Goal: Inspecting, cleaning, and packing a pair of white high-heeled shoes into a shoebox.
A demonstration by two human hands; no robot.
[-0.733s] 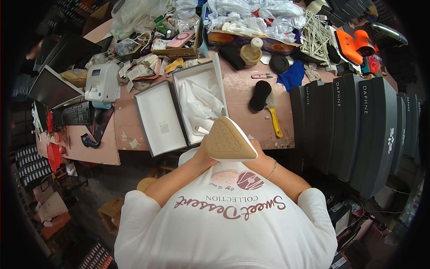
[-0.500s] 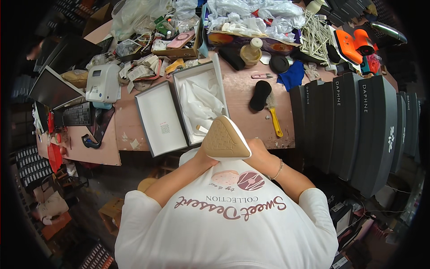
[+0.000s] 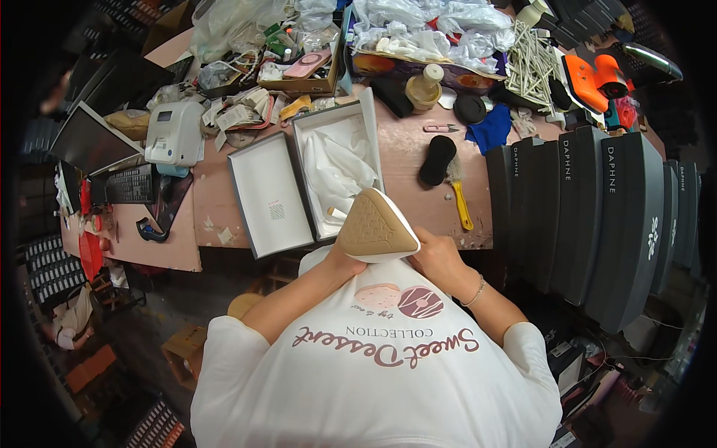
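Note:
A white shoe [image 3: 373,226] with a textured tan sole is held up close to my chest, its sole facing me. My left hand [image 3: 342,261] grips it from the lower left, the fingers partly hidden behind the shoe. At its right edge my right hand [image 3: 439,255] is closed with bent fingers against the white side; the fingertips are partly hidden. Just beyond the shoe lies an open shoe box [image 3: 340,119] lined with white tissue paper [image 3: 336,164]. The box's lid [image 3: 269,194] rests beside it on the left, inner side up.
On the pink table [image 3: 403,172] lie a black sponge [image 3: 437,160], a yellow-handled brush [image 3: 462,205], thread snips [image 3: 441,128] and a blue cloth [image 3: 491,128]. Dark shoe boxes [image 3: 579,209] stand in a row on the right. A label printer [image 3: 174,134] and a keyboard [image 3: 128,187] are at left.
My right hand has shifted along the shoe's right edge, and more of its bent fingers show. The shoe has tilted slightly. The whole view has moved a little.

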